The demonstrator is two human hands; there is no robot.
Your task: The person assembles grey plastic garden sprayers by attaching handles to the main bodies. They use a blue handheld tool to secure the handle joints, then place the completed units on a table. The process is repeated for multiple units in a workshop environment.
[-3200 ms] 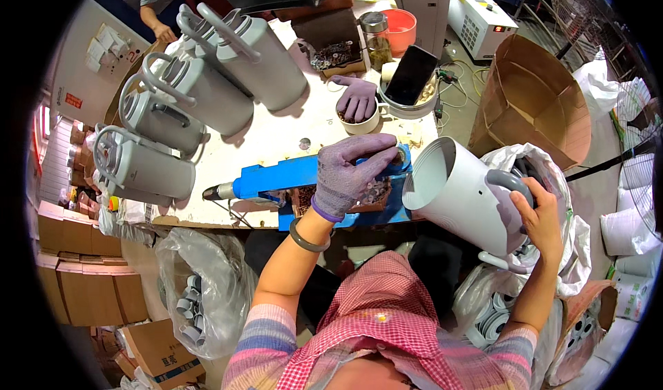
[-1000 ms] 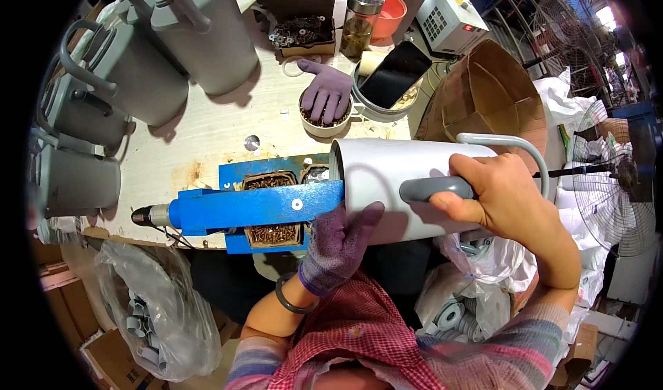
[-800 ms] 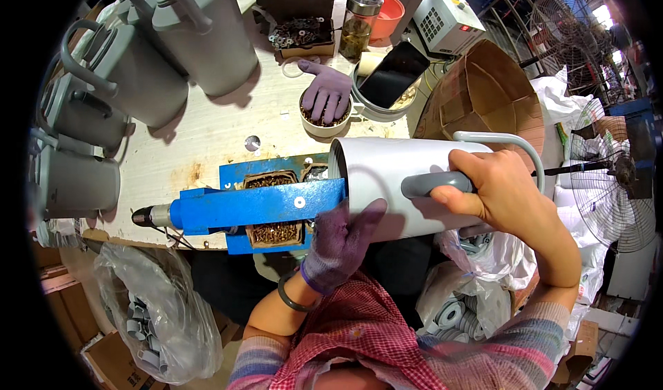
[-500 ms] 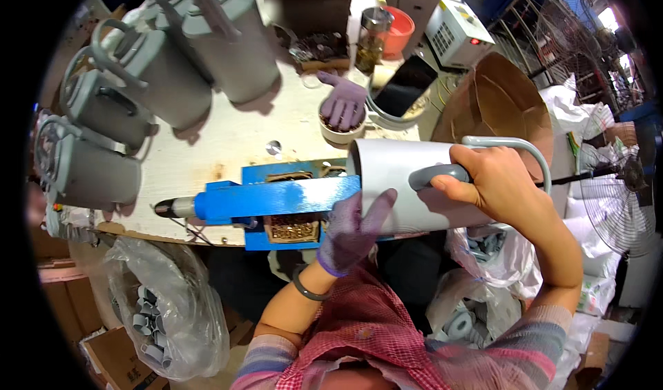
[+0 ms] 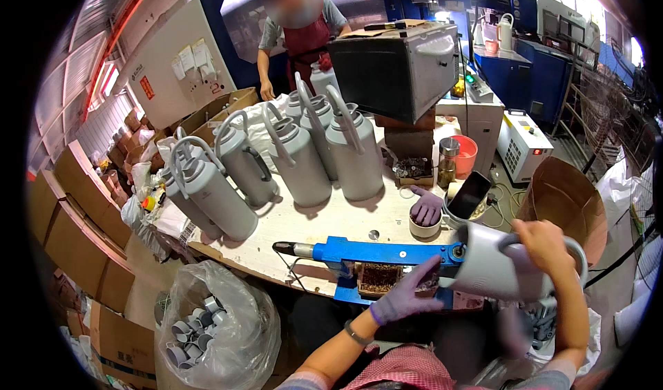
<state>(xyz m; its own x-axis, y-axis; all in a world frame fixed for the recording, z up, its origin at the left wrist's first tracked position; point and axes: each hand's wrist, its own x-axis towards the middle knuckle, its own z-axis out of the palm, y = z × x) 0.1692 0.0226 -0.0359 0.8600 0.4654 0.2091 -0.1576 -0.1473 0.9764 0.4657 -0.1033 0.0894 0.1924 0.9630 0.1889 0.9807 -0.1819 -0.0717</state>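
Observation:
My right hand (image 5: 543, 245) is closed round the grey handle of a light grey jug (image 5: 494, 265). The jug lies on its side at the right of the table, its open end facing left. That end sits beside the tip of a blue arm (image 5: 387, 250) on a bench fixture, and the tip's round dark part shows. My left hand (image 5: 407, 297), in a purple glove, is spread in front of the arm and holds nothing. Beneath the arm stands a box of small brass-coloured screws (image 5: 378, 279). A slim power driver (image 5: 293, 248) juts from its left end.
Several grey jugs with loop handles (image 5: 354, 155) stand at the back left. A cup with a purple glove (image 5: 425, 227) and a phone (image 5: 469, 195) are behind the fixture. A bag of grey parts (image 5: 207, 328) is below left. Across the table stands a co-worker (image 5: 304, 41).
The jug has come off the blue arm toward the right, in my right hand. My gloved left hand has left the jug's side and opened. The view has tilted up, showing the co-worker.

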